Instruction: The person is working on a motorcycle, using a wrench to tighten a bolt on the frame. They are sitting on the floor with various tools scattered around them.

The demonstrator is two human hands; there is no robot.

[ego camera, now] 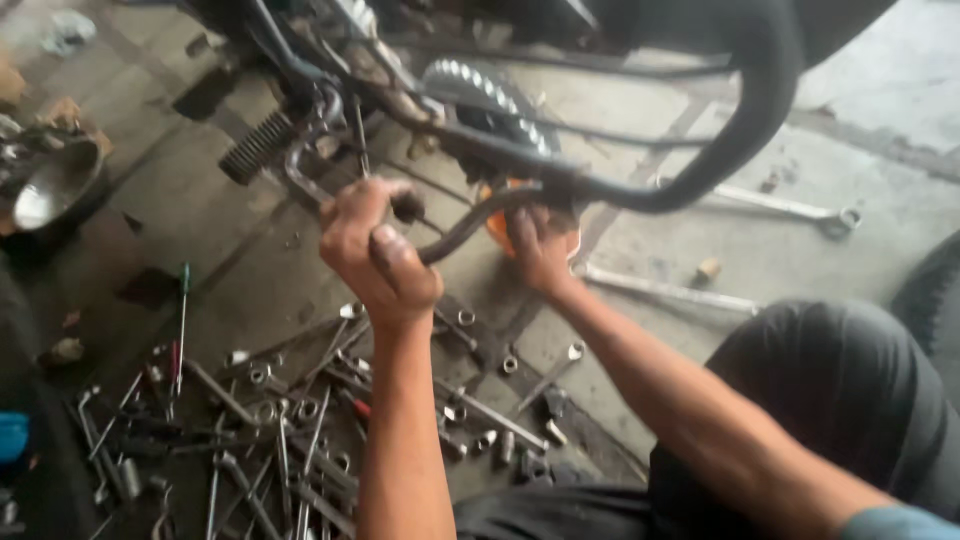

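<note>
While the left hand (375, 250) is clamped on a dark bent lever (470, 222) mid-frame, the right hand (540, 250) is closed around an orange part (497, 228) under the motorcycle frame (640, 195); wrenches (300, 430) are scattered lower left.

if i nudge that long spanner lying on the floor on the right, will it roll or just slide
The long spanner looks flat and metal, so it would probably slide or pivot on the concrete floor rather than roll. It likely stays stiff and feels fairly heavy for its slim shape. The small brown piece beside it seems likelier to roll.
</note>
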